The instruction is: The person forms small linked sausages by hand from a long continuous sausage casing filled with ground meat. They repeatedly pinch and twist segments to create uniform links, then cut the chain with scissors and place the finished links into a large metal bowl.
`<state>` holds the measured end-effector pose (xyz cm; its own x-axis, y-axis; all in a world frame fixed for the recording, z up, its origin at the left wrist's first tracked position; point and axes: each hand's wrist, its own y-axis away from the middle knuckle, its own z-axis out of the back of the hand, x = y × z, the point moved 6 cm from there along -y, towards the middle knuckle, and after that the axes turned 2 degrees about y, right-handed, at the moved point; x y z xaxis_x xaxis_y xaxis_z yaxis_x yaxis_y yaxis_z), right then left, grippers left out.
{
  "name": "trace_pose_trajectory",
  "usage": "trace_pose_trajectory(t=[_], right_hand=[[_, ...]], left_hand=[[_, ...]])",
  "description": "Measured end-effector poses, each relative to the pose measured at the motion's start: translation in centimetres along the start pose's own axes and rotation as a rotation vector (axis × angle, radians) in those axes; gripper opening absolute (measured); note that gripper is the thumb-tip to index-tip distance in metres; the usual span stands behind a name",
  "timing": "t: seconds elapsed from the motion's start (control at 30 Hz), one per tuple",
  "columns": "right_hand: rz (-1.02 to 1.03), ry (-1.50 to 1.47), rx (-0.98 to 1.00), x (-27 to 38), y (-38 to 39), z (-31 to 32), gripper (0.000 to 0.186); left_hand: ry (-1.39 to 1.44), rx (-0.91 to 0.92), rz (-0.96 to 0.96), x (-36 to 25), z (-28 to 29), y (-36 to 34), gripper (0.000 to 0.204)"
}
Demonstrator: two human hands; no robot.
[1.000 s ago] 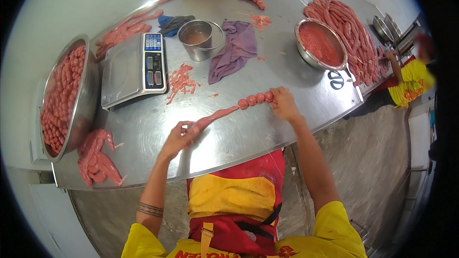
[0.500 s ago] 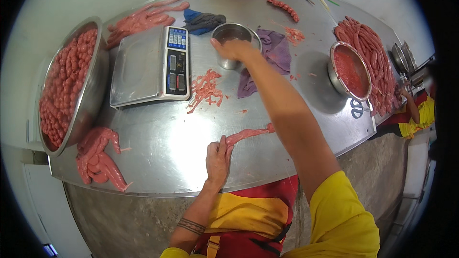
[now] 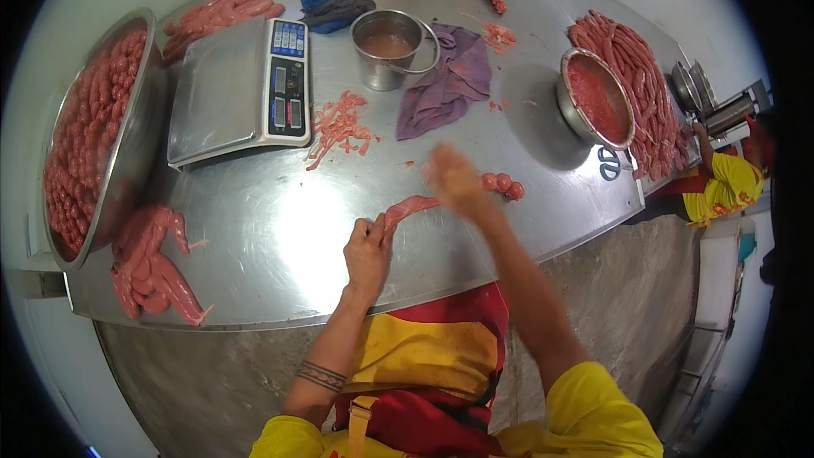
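Observation:
My left hand [image 3: 367,254] is closed around one end of a pale pink raw sausage [image 3: 409,207] lying near the table's front edge. Just above its middle, my right hand [image 3: 458,182] is blurred by motion, so its fingers cannot be made out and contact with the sausage is unclear. Past that hand, a few small round links [image 3: 503,185] show at the sausage's right end. Farther back stands a metal pail [image 3: 386,75] of cloudy liquid, its handle hanging to the right. Beside it lies a crumpled purple cloth [image 3: 454,80].
Left are a digital scale [image 3: 216,89], a large basin [image 3: 136,144] of linked sausages and a loose sausage pile [image 3: 153,267]. Casing scraps [image 3: 341,129] lie mid-table. Right are a bowl [image 3: 570,106] of ground meat, long sausages [image 3: 632,89] and a co-worker [image 3: 725,182].
My right hand has come out of the pail, back toward me over the sausage. My left hand keeps its hold. The whole view has shifted slightly.

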<state>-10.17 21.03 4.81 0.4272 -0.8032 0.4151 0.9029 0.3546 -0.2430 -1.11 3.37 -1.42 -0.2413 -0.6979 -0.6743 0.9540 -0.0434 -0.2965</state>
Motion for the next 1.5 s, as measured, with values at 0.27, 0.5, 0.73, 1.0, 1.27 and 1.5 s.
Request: trace_pose_trajectory(t=[0.27, 0.5, 0.73, 1.0, 1.27, 1.5], right_hand=[[-0.224, -0.83, 0.158, 7.2, 8.4, -9.9, 0.062], [0.022, -0.158, 0.159, 1.3, 6.4, -6.5, 0.053], [0.027, -0.552, 0.114, 6.8, 5.7, -9.5, 0.054], [-0.101, -0.338, -0.24, -0.9, 10.1, 1.6, 0.047], [-0.717, -0.525, -0.561, -2.5, 23.8, 1.9, 0.037], [-0.702, -0.286, -0.76, -13.8, 42.7, 14.9, 0.063]], left_hand=[[0.241, 0.133, -0.085, 1.3, -0.1, 1.5, 0.009], [0.128, 0.097, -0.094, -0.9, 0.6, 1.3, 0.015], [0.319, 0.098, -0.097, 0.3, 0.3, 2.1, 0.025], [0.224, 0.21, -0.048, -1.7, 2.7, 1.5, 0.041], [-0.06, 0.289, -0.503, -8.5, -2.3, -3.1, 0.039], [-0.037, 0.566, -0.558, -9.2, -9.7, -5.5, 0.036]])
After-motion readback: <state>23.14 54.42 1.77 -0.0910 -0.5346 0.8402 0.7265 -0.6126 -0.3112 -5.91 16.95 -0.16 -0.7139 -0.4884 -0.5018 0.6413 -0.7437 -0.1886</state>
